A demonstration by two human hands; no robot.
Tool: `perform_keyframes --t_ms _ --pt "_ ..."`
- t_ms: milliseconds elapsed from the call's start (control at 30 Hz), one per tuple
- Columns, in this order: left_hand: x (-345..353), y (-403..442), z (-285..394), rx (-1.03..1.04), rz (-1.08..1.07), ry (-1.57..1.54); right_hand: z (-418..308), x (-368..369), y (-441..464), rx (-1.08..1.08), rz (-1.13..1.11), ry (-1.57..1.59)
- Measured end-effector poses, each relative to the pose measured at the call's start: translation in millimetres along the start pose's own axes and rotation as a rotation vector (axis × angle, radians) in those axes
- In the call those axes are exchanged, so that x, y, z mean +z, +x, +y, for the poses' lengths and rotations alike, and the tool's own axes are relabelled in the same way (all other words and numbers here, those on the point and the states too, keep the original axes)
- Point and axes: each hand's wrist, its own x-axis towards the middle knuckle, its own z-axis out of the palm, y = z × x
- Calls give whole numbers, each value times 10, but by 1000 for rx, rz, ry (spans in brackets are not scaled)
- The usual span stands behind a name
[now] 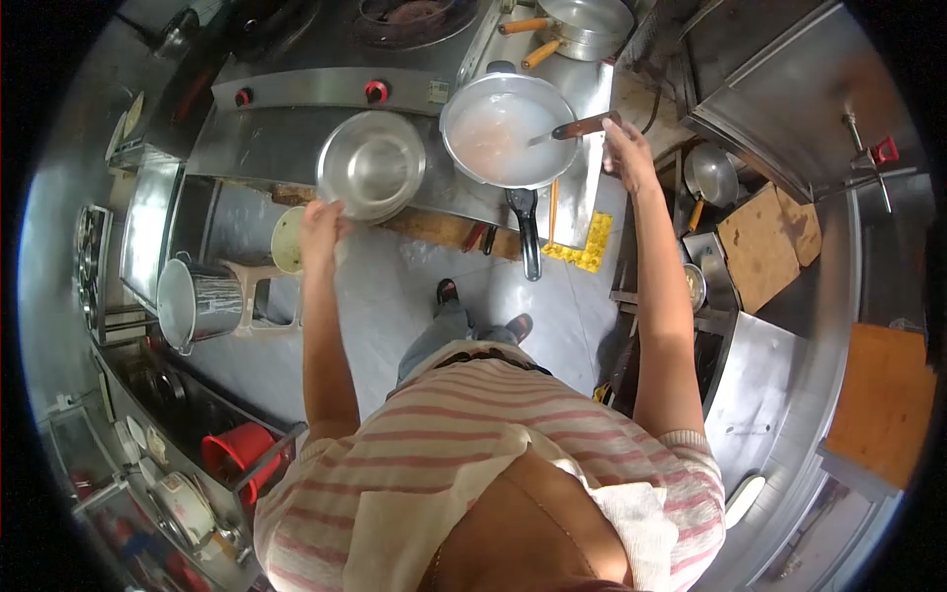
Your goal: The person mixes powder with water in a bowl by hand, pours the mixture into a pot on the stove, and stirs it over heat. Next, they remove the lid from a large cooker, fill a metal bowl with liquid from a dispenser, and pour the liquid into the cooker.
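A shiny steel bowl [370, 166] is gripped at its near rim by my left hand [322, 233], whose fingers are slightly blurred. Right of the bowl, a pot [508, 180] with a black handle holds cloudy, whitish liquid with a pinkish patch. A utensil with a brown wooden handle [584, 125] leans over the pot's right rim. Its metal end dips into the liquid, so its kind is hidden. At the end of that handle is my right hand [629, 156], with curled fingers that appear to hold it loosely.
Behind the counter edge is a stove front with red knobs [376, 92]. Wooden-handled pans [588, 30] stand at the back right. A bucket [202, 304] is at the left, near a pale stool [258, 296]. A red bucket [242, 456] sits lower left. Cardboard [758, 247] lies right.
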Motion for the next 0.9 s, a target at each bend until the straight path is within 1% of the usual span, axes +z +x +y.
perform_keyframes --t_ms 67,100,133,167,200,267,300,367,433,500,533,567,633,667,733,767,800,833,867,900 --pt "-313 -140 -49 3 110 -1 -87 121 143 46 -57 -39" --pt "-458 -190 -107 -1 119 -3 -132 186 185 87 -106 -75" --pt "-596 -231 -203 0 205 2 -144 227 217 22 -95 -144" --pt "-716 -259 -280 1 289 5 -190 287 201 22 -104 -150" --pt "-820 -274 -359 -1 297 -1 -246 324 179 -76 -190 -226" --pt "-940 -324 -493 -28 389 -91 -362 393 63 -268 -381 -341" --pt "-974 -334 -541 -37 389 -97 -408 430 -27 -263 -381 -351" --pt "-1007 -341 -581 -17 386 -103 -543 529 -216 -635 -405 -766" --pt "-1033 -311 -632 -9 376 -117 -613 538 -333 -665 -412 -801" --pt "-1032 -230 -648 6 364 -135 -669 481 -418 -776 -390 -1043" --pt "-1004 -215 -633 2 350 -149 -732 475 -539 -755 -387 -1119" --pt "-969 -199 -620 -2 336 -163 -733 450 -571 -755 -391 -1123" --pt "-911 -153 -594 -5 320 -167 -741 402 -635 -989 -396 -1151" --pt "-885 -137 -564 1 299 -170 -788 399 -686 -988 -399 -1149" --pt "-752 -142 -481 -7 329 -153 -938 395 -761 -740 -403 -1137" --pt "-708 -137 -448 -14 356 -141 -935 389 -757 -741 -401 -1136" --pt "-725 -102 -477 -13 354 -142 -932 379 -748 -651 -351 -1095" --pt "-736 -73 -511 -20 314 -135 -920 368 -743 -561 -300 -1053" --pt "-745 -48 -545 -27 275 -128 -878 355 -739 -561 -297 -1056" --pt "-752 -22 -578 -28 272 -131 -801 338 -723 -494 -280 -903"
